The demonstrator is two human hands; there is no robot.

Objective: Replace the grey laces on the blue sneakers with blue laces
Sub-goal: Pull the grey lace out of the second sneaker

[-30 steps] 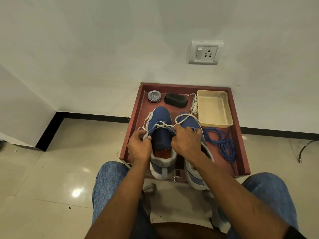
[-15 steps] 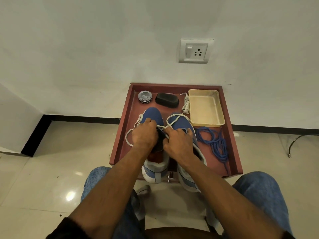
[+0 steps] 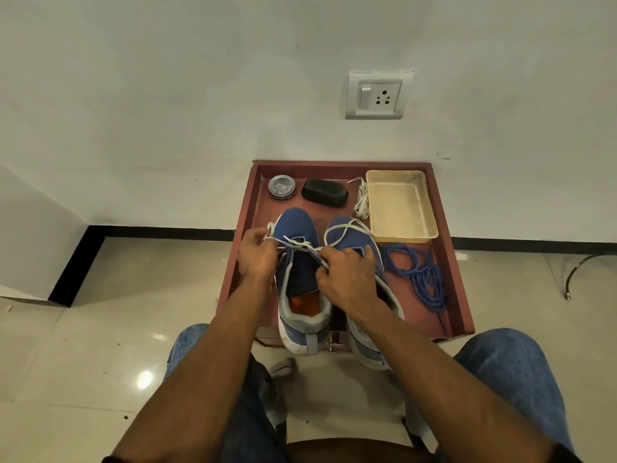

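Note:
Two blue sneakers stand side by side on a red-brown tray table (image 3: 454, 295), toes toward the wall. The left sneaker (image 3: 298, 265) has a loosened grey lace (image 3: 297, 244) across its front. My left hand (image 3: 257, 257) pinches that lace at the shoe's left side. My right hand (image 3: 347, 279) grips the lace at the shoe's right side and lies over the right sneaker (image 3: 354, 240), whose grey lace loops loose over the toe. A pile of blue laces (image 3: 417, 274) lies to the right of the shoes.
A cream plastic basket (image 3: 400, 207) sits at the back right of the tray, with a bundled pale lace (image 3: 361, 202), a black brush (image 3: 324, 192) and a round tin (image 3: 282, 187) beside it. A wall socket (image 3: 377, 95) is above. My knees flank the table.
My left hand has moved from the top of the left sneaker out to its left side, drawing the grey lace taut. The right hand stays on the lace. The view shifted.

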